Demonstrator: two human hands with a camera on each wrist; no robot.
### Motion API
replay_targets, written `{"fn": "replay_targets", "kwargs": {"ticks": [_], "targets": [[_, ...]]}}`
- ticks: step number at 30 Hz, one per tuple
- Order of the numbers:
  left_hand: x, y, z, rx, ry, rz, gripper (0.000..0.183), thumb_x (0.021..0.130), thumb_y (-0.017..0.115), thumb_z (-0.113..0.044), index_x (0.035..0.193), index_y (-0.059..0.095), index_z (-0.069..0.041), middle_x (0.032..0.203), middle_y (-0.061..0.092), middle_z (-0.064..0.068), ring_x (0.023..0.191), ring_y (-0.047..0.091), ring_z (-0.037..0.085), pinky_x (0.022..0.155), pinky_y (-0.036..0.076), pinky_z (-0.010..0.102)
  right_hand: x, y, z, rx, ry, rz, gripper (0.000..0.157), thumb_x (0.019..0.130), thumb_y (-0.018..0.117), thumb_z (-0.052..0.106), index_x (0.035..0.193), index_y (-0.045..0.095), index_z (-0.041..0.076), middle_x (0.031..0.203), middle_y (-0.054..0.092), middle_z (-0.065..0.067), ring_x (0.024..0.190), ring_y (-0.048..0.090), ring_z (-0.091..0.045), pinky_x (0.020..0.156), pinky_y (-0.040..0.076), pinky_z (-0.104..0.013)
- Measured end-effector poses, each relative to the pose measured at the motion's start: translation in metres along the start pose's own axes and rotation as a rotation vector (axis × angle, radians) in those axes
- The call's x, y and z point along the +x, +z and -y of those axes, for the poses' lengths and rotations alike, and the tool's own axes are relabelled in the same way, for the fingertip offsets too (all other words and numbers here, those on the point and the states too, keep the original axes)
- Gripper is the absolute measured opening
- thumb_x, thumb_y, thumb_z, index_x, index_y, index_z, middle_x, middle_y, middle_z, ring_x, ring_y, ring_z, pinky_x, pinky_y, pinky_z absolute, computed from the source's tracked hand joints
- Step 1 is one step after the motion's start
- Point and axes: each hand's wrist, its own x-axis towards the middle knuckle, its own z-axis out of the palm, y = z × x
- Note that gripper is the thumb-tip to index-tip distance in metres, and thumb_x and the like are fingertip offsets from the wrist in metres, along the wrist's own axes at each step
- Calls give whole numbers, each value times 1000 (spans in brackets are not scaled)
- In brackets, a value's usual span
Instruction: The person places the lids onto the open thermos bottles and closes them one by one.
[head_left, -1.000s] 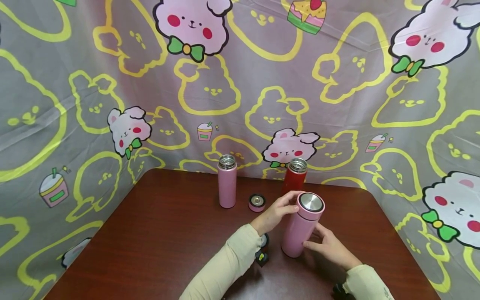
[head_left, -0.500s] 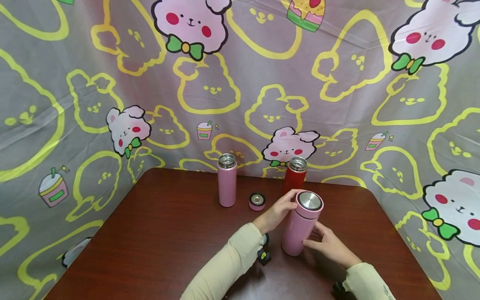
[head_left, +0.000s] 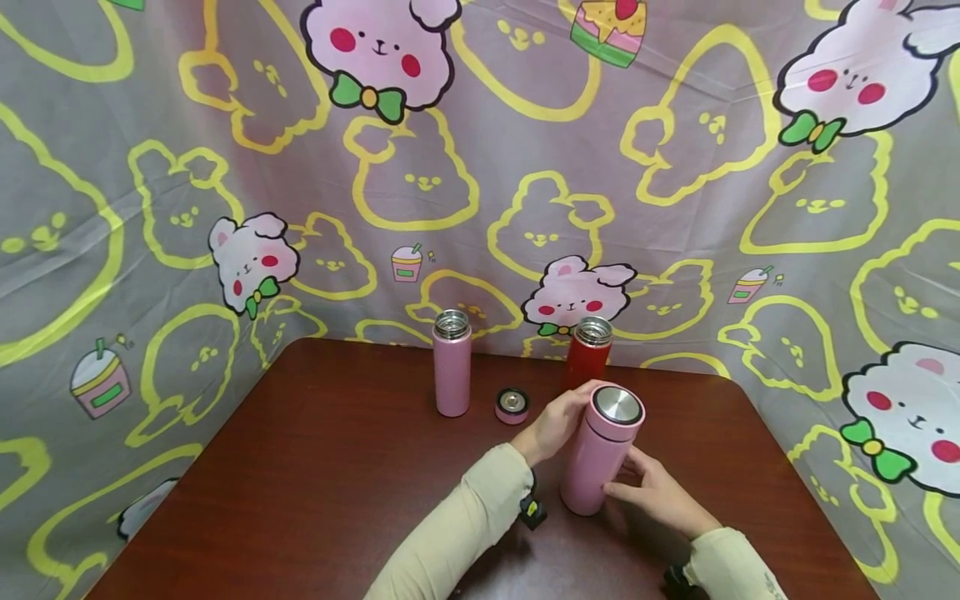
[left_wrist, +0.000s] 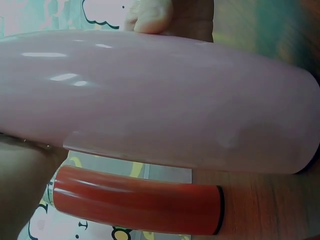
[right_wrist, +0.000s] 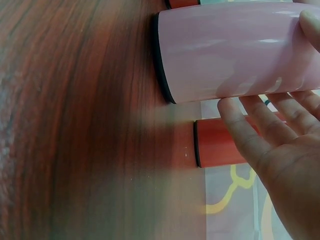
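In the head view a tall pink vacuum flask (head_left: 596,467) with a steel-topped pink lid (head_left: 618,406) stands over the table, right of centre. My left hand (head_left: 557,423) holds it at the lid from the left side. Lower down, my right hand (head_left: 663,493) grips the body, thumb in front and the other fingers behind it. The right wrist view shows the flask's black base (right_wrist: 161,60) close to the wooden surface. In the left wrist view the pink body (left_wrist: 165,100) fills the middle, part of my left hand (left_wrist: 27,175) at lower left.
Behind are an open pink flask (head_left: 453,375), an upturned pink lid (head_left: 512,405) and an open red flask (head_left: 588,354), partly covered by my left hand. The brown table (head_left: 322,467) ends at a patterned cloth (head_left: 450,250). A red piece (right_wrist: 182,3) shows at the right wrist view's top.
My left hand has shifted slightly around the lid, and its thumb shows less in front than before. The held flask and my right hand stay nearly in place.
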Motion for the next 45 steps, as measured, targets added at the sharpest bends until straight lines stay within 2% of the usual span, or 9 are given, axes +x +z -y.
{"fn": "replay_targets", "kwargs": {"ticks": [6, 10, 17, 24, 29, 34, 38, 41, 45], "targets": [[4, 1, 1, -17, 8, -2, 56, 96, 20, -26, 131, 36, 14, 130, 39, 32, 110, 47, 6, 102, 32, 30, 0, 0, -1, -21, -37, -2, 60, 87, 68, 11, 138, 38, -2, 128, 52, -24, 108, 57, -8, 88, 49, -34], [6, 1, 0, -12, -11, -9, 55, 96, 21, -26, 130, 37, 14, 128, 41, 33, 109, 48, 7, 101, 33, 30, 1, 1, 0, -23, -67, -5, 59, 88, 67, 9, 137, 38, -4, 127, 53, -24, 108, 57, -8, 88, 49, -36], [9, 0, -1, 7, -38, -12, 56, 95, 21, -27, 129, 41, 12, 125, 45, 31, 106, 50, 7, 99, 34, 30, 0, 1, 1, -29, -69, -10, 57, 87, 67, 9, 136, 40, -3, 125, 54, -24, 107, 58, -8, 87, 48, -47], [11, 0, -3, 15, -32, 1, 57, 94, 21, -27, 128, 43, 13, 123, 46, 33, 103, 51, 7, 98, 36, 30, -1, 1, 0, -29, -69, -13, 57, 87, 68, 8, 135, 40, -4, 123, 55, -24, 106, 58, -9, 87, 50, -37], [10, -1, -5, 39, -31, -8, 55, 96, 24, -28, 131, 46, 8, 127, 51, 24, 111, 51, 11, 99, 35, 31, -1, 2, 2, -32, -67, -33, 59, 86, 69, 9, 136, 40, -3, 125, 55, -22, 107, 58, -9, 86, 49, -30], [6, -4, -9, 129, -35, -116, 47, 98, 32, -27, 129, 54, 1, 124, 57, 11, 111, 53, 10, 95, 40, 32, -1, 4, 2, -39, -72, -47, 60, 86, 69, 9, 137, 39, -2, 125, 55, -23, 108, 57, -8, 86, 49, -29], [1, -8, -14, 203, -13, -182, 40, 100, 37, -23, 127, 57, -2, 123, 59, 9, 113, 53, 11, 97, 39, 32, -1, 4, 1, -35, -76, -53, 61, 86, 68, 8, 138, 38, -2, 124, 55, -24, 107, 57, -8, 86, 49, -29], [-5, -12, -18, 214, -20, -167, 37, 99, 40, -18, 130, 55, -4, 127, 57, 8, 117, 51, 11, 98, 38, 30, -1, 5, 1, -31, -68, -54, 61, 86, 69, 8, 138, 38, -2, 125, 54, -24, 107, 57, -8, 86, 49, -28], [-13, -14, -22, 235, -29, -105, 39, 97, 45, -14, 135, 50, -6, 134, 53, 5, 120, 47, 9, 98, 39, 28, -2, 6, 0, -30, -41, -59, 63, 85, 70, 9, 139, 38, 0, 126, 54, -21, 108, 57, -9, 87, 48, -27]]}}
